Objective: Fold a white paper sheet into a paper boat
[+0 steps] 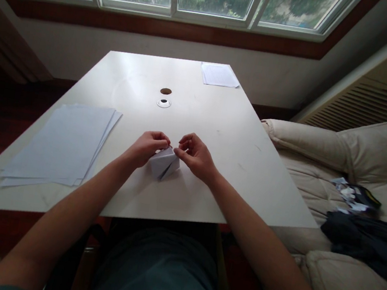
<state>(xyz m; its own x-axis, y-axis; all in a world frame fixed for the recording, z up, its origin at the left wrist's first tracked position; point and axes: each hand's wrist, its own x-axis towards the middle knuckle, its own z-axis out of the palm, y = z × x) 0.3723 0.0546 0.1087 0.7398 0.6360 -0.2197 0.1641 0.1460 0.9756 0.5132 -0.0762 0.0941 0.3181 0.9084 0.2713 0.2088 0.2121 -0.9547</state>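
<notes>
A piece of folded white paper [162, 163] stands on the white table near its front edge, with creased faces and a dark gap along one fold. My left hand [149, 147] is closed on its upper left edge, thumb and fingers pinched together. From the other side, my right hand [195, 155] pinches the top right corner between thumb and forefinger, its other fingers curled. The fingertips of both hands are close together above the paper, and they partly hide its far side.
A stack of white sheets [63, 140] lies at the table's left. More papers [220, 75] rest at the far right corner. A round hole [165, 91] and a ring-shaped cover [163, 103] are mid-table. A beige sofa [309, 148] with dark cloth [364, 243] stands right.
</notes>
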